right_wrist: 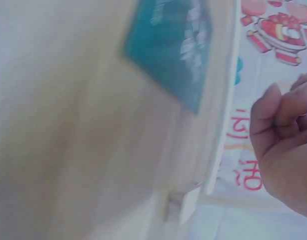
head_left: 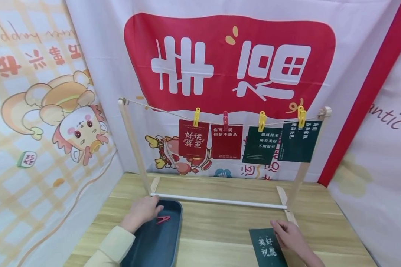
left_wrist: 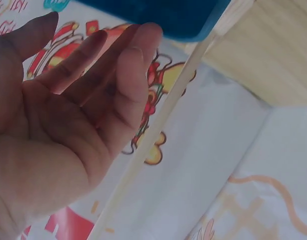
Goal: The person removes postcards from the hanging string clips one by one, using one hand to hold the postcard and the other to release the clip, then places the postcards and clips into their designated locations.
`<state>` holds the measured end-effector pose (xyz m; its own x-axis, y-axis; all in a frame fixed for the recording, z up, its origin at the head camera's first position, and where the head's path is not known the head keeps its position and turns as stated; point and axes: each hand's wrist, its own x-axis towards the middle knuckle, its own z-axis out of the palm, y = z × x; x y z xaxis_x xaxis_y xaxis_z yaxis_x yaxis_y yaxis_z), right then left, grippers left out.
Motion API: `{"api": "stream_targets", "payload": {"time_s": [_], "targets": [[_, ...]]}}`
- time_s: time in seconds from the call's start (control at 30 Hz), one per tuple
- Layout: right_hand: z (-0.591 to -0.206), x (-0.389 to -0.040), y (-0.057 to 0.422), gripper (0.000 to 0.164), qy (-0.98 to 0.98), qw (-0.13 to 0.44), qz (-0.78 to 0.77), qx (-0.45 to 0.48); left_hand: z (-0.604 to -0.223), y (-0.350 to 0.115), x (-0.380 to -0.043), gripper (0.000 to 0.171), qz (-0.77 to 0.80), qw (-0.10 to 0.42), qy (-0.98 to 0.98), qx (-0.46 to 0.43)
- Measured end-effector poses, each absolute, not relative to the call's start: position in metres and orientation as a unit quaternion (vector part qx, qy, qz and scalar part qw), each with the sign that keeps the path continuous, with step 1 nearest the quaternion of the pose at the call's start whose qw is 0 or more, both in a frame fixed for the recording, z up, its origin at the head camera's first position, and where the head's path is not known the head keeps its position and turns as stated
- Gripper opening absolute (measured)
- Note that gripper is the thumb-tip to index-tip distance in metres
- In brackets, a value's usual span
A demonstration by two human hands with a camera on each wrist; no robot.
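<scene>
My left hand [head_left: 143,210] is over the far end of a dark blue tray [head_left: 152,241]. In the left wrist view its fingers [left_wrist: 131,75] bend loosely, with nothing between them. Beside them in the tray lies a red clothespin [head_left: 163,219]. My right hand [head_left: 289,237] hovers over the right edge of a green card [head_left: 267,246] with white characters. Its fingers are loosely curled and hold nothing in the right wrist view, where the card lies apart from them on the table.
A wooden stand with a white crossbar [head_left: 220,200] carries a string. Yellow clothespins [head_left: 196,116] and a red clothespin [head_left: 225,120] hold red cards [head_left: 227,146] and green cards [head_left: 258,148] on it. Printed cloth [head_left: 234,66] hangs behind the wooden table [head_left: 214,226].
</scene>
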<state>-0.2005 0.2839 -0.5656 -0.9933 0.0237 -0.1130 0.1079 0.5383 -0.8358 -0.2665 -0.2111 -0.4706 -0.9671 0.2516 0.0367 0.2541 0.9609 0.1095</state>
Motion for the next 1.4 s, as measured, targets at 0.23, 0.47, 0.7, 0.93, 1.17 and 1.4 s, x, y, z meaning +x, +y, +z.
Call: {"api": "stream_targets", "payload": {"time_s": [0.23,0.47,0.7,0.93,1.17,1.4], "targets": [[-0.545,-0.202,0.268,0.046,0.839,-0.057,-0.540,0.026,-0.454,-0.209,-0.272,0.018,-0.164,-0.012,-0.979,-0.119],[-0.535,-0.205,0.249,0.047,0.818,-0.099,-0.567,0.024,-0.438,-0.207,-0.277,0.017,-0.181,0.044,-0.973,-0.137],[-0.522,-0.215,0.239,0.044,0.798,-0.125,-0.590,0.001,-0.417,-0.200,-0.284,0.018,-0.175,0.099,-0.966,-0.161],[-0.498,-0.222,0.235,0.043,0.778,-0.178,-0.603,-0.016,-0.399,-0.197,-0.292,0.019,-0.181,0.159,-0.953,-0.184],[-0.479,-0.227,0.224,0.038,0.781,-0.158,-0.603,-0.031,-0.385,-0.196,-0.292,0.018,-0.202,0.231,-0.933,-0.189],[-0.456,-0.231,0.209,0.039,0.792,-0.128,-0.595,-0.043,-0.363,-0.185,-0.296,0.018,-0.244,0.313,-0.894,-0.210]]}}
